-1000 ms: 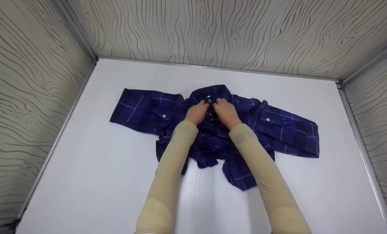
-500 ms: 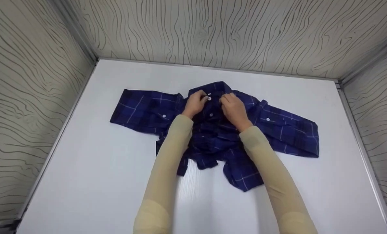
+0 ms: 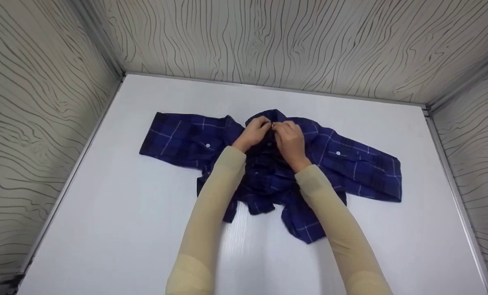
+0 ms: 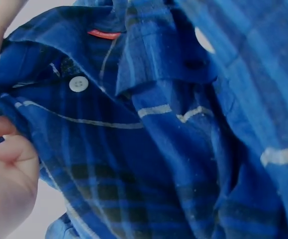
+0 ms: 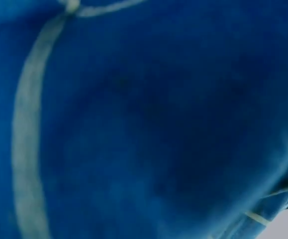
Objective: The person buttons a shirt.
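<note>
Hands [image 3: 253, 134] [image 3: 291, 141] converged; left wrist view alone shows shirt's [image 4: 109, 159] red label [image 4: 104, 34].

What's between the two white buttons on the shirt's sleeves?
In the head view, the left hand and the right hand lie between those buttons, over the front of the plaid shirt.

Panelled work booth [image 3: 39, 135], building type indeterminable: a white tabletop [image 3: 104, 229] meets wood-grain-patterned walls [image 3: 260, 45] at 9, 12 and 3 o'clock, and grey metal framing [image 3: 98, 39] joins them at 10 and 2 o'clock
</note>
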Demonstrator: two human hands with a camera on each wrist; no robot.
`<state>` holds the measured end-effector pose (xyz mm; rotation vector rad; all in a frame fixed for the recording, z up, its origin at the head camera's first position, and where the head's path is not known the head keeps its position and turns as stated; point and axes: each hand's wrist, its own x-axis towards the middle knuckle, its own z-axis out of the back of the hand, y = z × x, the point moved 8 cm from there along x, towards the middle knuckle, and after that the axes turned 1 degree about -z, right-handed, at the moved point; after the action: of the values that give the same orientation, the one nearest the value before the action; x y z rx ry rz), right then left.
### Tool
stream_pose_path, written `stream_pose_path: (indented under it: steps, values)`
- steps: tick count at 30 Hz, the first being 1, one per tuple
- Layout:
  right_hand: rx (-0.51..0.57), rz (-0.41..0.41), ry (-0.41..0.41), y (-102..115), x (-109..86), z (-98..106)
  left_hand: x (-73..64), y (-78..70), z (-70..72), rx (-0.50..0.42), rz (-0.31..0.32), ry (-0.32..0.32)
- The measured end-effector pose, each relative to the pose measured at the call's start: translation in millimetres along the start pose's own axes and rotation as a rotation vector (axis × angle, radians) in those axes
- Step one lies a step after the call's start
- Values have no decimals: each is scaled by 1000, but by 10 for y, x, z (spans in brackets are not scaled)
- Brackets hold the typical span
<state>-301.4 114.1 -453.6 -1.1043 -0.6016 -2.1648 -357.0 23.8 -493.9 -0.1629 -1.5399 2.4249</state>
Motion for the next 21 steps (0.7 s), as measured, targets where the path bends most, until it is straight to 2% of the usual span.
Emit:
stream_pose_path:
  steps: [4,8,10,13,17,21]
  values:
    - [-5,-28,-7,-20,-10,-5,-17,-2,-12,-49,-17,14]
    - [25,-51,22,-37,-13,-30,-65,29,-13,-152,11,55]
    - [52,-67,49,-55,-7,-39,-87,33,-24,-157,18,84]
    - [69,-83,110,-77,8,-64,-101,14,-49,-57,-9,106]
    - [71,-77,209,-86,33,-96,-103,-7,-65,135,-47,77]
    - [68,-51,262,-84,46,-95,-106,-1,-92,213,-66,65]
